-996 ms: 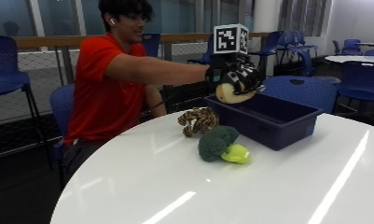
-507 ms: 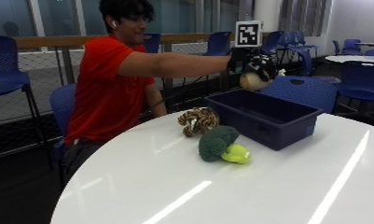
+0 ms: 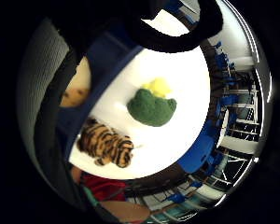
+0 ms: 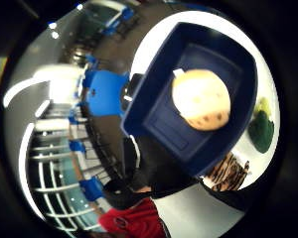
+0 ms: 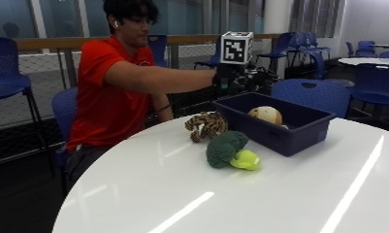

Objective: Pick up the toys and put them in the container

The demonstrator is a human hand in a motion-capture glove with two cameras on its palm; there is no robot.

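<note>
A round tan plush toy (image 5: 265, 115) with dark spots lies inside the dark blue container (image 5: 291, 138) on the white table. My gloved right hand (image 5: 246, 78) hovers above the container's far left corner, holding nothing, its fingers relaxed. In the thumb side palm view the tan toy (image 4: 201, 99) rests on the container's floor (image 4: 164, 124) below the palm. A striped tiger toy (image 5: 205, 125) lies on the table just left of the container. A green broccoli toy (image 5: 225, 148) with a yellow-green piece (image 5: 247, 159) lies in front of it. The tiger (image 3: 105, 144) and the broccoli (image 3: 151, 107) also show in the little finger side palm view.
The round white table (image 5: 181, 194) stretches towards the camera. Blue chairs (image 5: 313, 94) stand right behind the container, with more chairs and a railing further back. The person in a red shirt (image 5: 104, 97) sits at the table's far left.
The hand held the tan toy over the container in both earlier frames. It has let go: the toy now lies in the container and the hand hangs empty above it.
</note>
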